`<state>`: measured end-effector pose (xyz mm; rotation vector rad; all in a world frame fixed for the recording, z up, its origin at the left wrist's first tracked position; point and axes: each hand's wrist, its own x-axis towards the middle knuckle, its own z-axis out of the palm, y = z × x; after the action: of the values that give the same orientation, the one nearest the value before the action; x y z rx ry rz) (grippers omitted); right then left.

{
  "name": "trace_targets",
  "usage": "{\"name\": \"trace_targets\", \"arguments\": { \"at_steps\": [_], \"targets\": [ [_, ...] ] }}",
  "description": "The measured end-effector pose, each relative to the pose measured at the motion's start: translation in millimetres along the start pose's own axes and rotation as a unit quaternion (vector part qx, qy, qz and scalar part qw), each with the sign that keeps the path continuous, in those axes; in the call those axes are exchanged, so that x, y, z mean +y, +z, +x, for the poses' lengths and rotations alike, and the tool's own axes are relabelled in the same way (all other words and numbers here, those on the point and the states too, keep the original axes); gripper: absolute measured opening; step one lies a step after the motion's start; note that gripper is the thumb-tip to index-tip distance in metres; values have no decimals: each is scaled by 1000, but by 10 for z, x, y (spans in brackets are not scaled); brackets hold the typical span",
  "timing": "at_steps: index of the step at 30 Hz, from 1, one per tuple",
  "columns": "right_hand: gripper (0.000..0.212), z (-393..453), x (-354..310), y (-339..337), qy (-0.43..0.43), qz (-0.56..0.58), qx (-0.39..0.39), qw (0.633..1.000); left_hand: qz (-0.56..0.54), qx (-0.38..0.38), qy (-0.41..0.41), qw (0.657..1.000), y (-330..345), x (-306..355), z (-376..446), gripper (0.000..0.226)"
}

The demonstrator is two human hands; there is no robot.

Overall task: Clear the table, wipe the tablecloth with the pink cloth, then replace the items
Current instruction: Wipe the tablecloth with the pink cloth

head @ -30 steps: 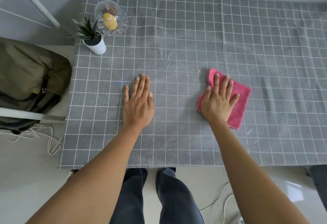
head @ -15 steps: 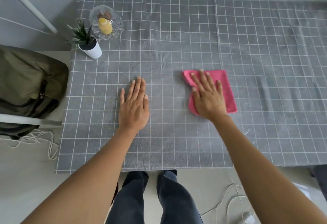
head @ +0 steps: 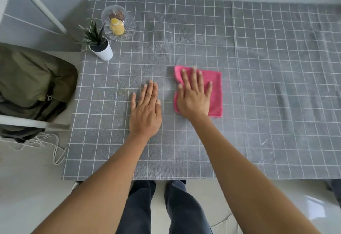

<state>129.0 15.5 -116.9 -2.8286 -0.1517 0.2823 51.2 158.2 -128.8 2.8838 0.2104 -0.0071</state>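
Right hand (head: 193, 98) lay flat on pink cloth (head: 215, 93) at mid tablecloth (head: 267, 67), fingers straight and spread, left hand (head: 145, 112) flat on tablecloth just beside it, fingers straight, plant (head: 100, 46) and glass dish (head: 118, 24) at far left corner

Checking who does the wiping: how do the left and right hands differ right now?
The right hand presses flat on the pink cloth; the left hand lies directly on the grey checked tablecloth. The right hand's fingers are spread, the left's mostly together. Both are open, palms down.
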Motion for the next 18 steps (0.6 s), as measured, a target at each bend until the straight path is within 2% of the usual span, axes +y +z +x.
{"name": "trace_targets", "arguments": {
  "at_steps": [3,5,11,15,18],
  "targets": [
    [51,-2,118,-38,-65,-5,-16,998,0,-1,2,1000,-13,3,4,56],
    [51,45,368,-112,-77,-24,-16,997,-2,-5,2,1000,-16,1,4,56],
    [52,155,1125,-377,93,-34,7,995,-7,-8,0,1000,-8,-6,6,56],
    [53,151,851,-288,161,2,31,986,-3,-9,-5,1000,6,-9,9,56],
    [54,132,532,-184,137,0,31,990,-3,-12,-6,1000,11,-5,13,56]
  ]
}}
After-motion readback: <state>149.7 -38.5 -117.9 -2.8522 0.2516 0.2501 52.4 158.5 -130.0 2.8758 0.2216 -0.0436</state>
